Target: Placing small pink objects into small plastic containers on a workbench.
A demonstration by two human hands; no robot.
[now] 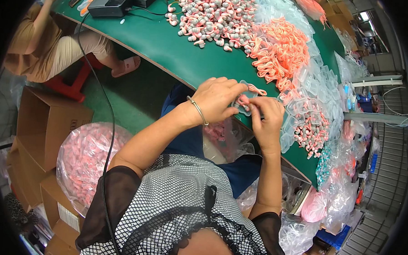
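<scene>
My left hand, a bangle at its wrist, grips a small clear plastic case at the table's near edge. Inside it sits a pink-and-grey earplug, partly hidden by fingers. A looped pink cord sticks out past the case's far rim. My right hand has its thumb and fingertips closed at the earplug, inside the case opening. Beyond my hands lie a heap of orange-pink cords and a large pile of pink-and-grey earplugs.
More clear cases and a smaller earplug pile lie on the green table to the right. A black cable hangs down at left from a black device. Another person sits across the corner, beside cardboard boxes.
</scene>
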